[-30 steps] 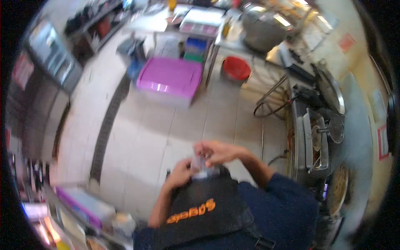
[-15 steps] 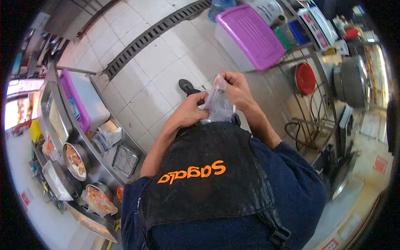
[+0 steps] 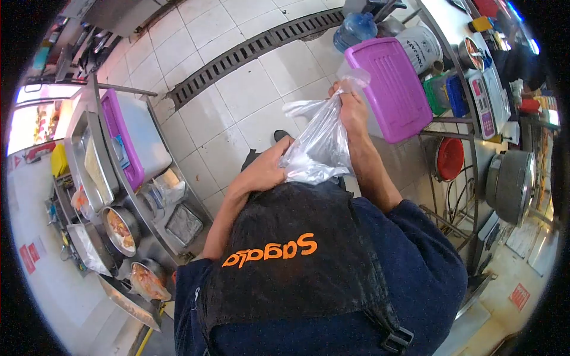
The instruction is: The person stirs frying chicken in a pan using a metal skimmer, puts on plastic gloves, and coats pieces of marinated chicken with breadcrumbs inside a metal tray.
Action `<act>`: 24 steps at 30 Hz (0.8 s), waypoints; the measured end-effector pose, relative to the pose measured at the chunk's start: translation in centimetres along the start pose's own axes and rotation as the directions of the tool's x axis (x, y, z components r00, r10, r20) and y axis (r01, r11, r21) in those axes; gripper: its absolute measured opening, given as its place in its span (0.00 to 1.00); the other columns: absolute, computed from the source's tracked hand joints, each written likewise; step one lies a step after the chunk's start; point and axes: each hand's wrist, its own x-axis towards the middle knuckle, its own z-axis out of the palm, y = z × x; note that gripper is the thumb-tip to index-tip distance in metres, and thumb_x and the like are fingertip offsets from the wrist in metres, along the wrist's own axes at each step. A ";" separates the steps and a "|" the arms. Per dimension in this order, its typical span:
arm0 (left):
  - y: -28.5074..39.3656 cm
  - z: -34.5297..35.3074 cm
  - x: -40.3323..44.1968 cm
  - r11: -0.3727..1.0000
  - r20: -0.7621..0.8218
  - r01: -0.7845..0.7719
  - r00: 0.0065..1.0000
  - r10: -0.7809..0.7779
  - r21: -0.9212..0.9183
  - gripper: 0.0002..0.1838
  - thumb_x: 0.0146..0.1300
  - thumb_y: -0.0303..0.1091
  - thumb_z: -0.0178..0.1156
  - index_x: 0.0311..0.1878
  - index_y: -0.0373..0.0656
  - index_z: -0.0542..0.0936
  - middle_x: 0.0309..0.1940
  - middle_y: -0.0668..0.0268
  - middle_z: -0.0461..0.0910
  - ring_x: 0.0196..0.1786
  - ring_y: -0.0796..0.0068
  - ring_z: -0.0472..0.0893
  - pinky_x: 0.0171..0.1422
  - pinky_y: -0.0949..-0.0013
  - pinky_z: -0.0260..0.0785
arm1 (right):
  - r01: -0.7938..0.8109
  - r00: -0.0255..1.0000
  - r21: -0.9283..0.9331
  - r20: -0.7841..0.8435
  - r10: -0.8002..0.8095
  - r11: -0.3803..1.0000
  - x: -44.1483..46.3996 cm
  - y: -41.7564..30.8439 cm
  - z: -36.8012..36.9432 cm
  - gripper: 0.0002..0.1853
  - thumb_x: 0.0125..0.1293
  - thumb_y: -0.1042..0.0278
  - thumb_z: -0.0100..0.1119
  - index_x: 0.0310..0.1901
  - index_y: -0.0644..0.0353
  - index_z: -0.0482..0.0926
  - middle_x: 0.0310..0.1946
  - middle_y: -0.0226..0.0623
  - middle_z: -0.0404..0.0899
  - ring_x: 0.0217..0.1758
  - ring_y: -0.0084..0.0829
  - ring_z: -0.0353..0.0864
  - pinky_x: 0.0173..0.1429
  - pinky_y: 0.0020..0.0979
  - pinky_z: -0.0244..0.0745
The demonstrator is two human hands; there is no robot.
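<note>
A clear plastic bag (image 3: 320, 145) hangs in front of the black apron (image 3: 291, 255), stretched between both hands. My right hand (image 3: 350, 107) grips its gathered upper end, fingers closed, with a loose flap of plastic sticking out above. Lower down, my left hand (image 3: 270, 166) is closed on the bag's left side near the apron's top edge; some of its fingertips are hidden behind the plastic. Nothing can be made out inside the bag.
A purple-lidded box (image 3: 389, 89) stands ahead to the right, near a blue water bottle (image 3: 355, 31) and a red bowl (image 3: 450, 159). On the left, a metal counter holds trays and bowls of food (image 3: 120, 230). A drain grate (image 3: 255, 50) crosses the tiled floor.
The bag has been pulled out longer and more open between the hands. My right hand has moved up and slightly right, and the view has turned from the stove side toward the left counter.
</note>
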 end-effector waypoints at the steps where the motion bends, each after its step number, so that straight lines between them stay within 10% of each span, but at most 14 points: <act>1: 0.0 -0.5 0.1 0.999 -0.010 -0.043 0.999 0.043 0.006 0.25 0.52 0.35 0.60 0.52 0.37 0.67 0.46 0.62 0.72 0.51 0.73 0.69 0.57 0.70 0.60 | -0.012 0.997 0.024 -0.080 0.014 1.000 0.8 -0.4 0.7 0.11 0.67 0.60 0.48 0.32 0.57 0.75 0.24 0.23 0.70 0.27 0.15 0.67 0.30 0.19 0.61; 6: -0.2 -3.1 0.2 0.999 -0.004 0.024 1.000 -0.024 0.044 0.24 0.53 0.33 0.56 0.54 0.38 0.66 0.51 0.62 0.69 0.54 0.72 0.66 0.60 0.69 0.56 | -0.004 0.999 -0.048 0.034 0.006 0.999 4.2 -1.1 3.0 0.14 0.67 0.58 0.47 0.34 0.59 0.75 0.28 0.26 0.73 0.30 0.17 0.70 0.34 0.20 0.64; 10: 0.3 -5.7 1.6 0.845 -0.177 -0.161 0.981 0.079 -0.510 0.20 0.53 0.27 0.57 0.50 0.36 0.67 0.45 0.65 0.71 0.51 0.72 0.69 0.59 0.69 0.57 | -0.065 0.989 -0.170 0.118 0.086 0.983 7.4 -1.3 5.8 0.14 0.68 0.58 0.46 0.38 0.60 0.76 0.29 0.27 0.74 0.30 0.18 0.70 0.36 0.20 0.65; 15: 1.0 -9.7 2.0 0.980 -0.162 -0.172 0.975 0.154 -0.104 0.18 0.51 0.29 0.62 0.45 0.38 0.72 0.41 0.64 0.77 0.43 0.72 0.75 0.50 0.70 0.65 | -0.086 0.968 -0.220 0.211 0.133 0.972 13.1 1.4 8.7 0.15 0.68 0.58 0.43 0.39 0.59 0.77 0.33 0.30 0.77 0.35 0.20 0.74 0.40 0.21 0.67; 18: 0.7 -14.2 1.4 0.965 -0.023 -0.254 0.967 0.253 -0.068 0.16 0.48 0.23 0.57 0.44 0.40 0.75 0.33 0.58 0.79 0.37 0.66 0.78 0.45 0.68 0.67 | 0.214 0.969 -0.531 0.220 -0.111 0.820 18.6 0.3 9.9 0.17 0.68 0.57 0.41 0.42 0.59 0.77 0.38 0.34 0.79 0.40 0.24 0.76 0.43 0.23 0.68; 20: 1.7 -17.2 0.0 0.964 0.165 -0.172 0.977 0.139 0.205 0.15 0.45 0.16 0.55 0.39 0.38 0.75 0.36 0.57 0.78 0.43 0.62 0.78 0.49 0.67 0.67 | 0.044 0.999 -0.191 -0.018 -0.048 0.981 17.9 -4.0 14.2 0.15 0.69 0.56 0.42 0.39 0.59 0.74 0.29 0.29 0.75 0.32 0.23 0.74 0.37 0.25 0.70; 24: 3.2 -21.6 -2.0 0.860 0.089 0.079 0.986 -0.142 0.503 0.10 0.52 0.25 0.48 0.35 0.36 0.77 0.38 0.53 0.77 0.44 0.57 0.77 0.49 0.59 0.68 | 0.318 0.948 -0.302 0.119 -0.296 0.899 21.8 -4.5 18.9 0.14 0.70 0.57 0.41 0.38 0.58 0.71 0.28 0.29 0.73 0.30 0.25 0.73 0.33 0.27 0.69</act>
